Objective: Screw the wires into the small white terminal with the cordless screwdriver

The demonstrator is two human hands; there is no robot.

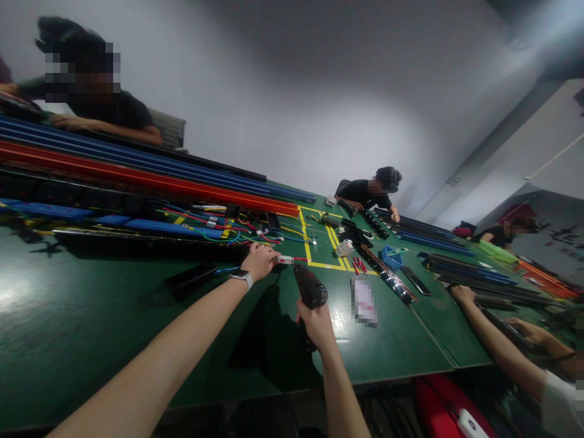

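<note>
My right hand (316, 322) is wrapped round the grip of a black cordless drill (311, 287), held above the green table (201, 353). The drill's front end is close to a small white connector block (285, 260) with red at its edge. My left hand (260, 260), with a watch (243, 277) on its wrist, pinches this block. Whether the drill's tip touches it, I cannot tell. Just behind my left hand lies a long black strip (150, 246). A blue wire (227, 269) leads from a flat black piece (191, 281) toward my left wrist.
Bundled coloured wires (241, 228) lie beyond my hands, before long orange (159, 182) and blue rails (137, 159). To the right are red-handled pliers (359, 265), a blue bin (391, 257) and a black strip with copper lines (385, 274). Co-workers sit around; one's arms (493, 331) reach in from the right.
</note>
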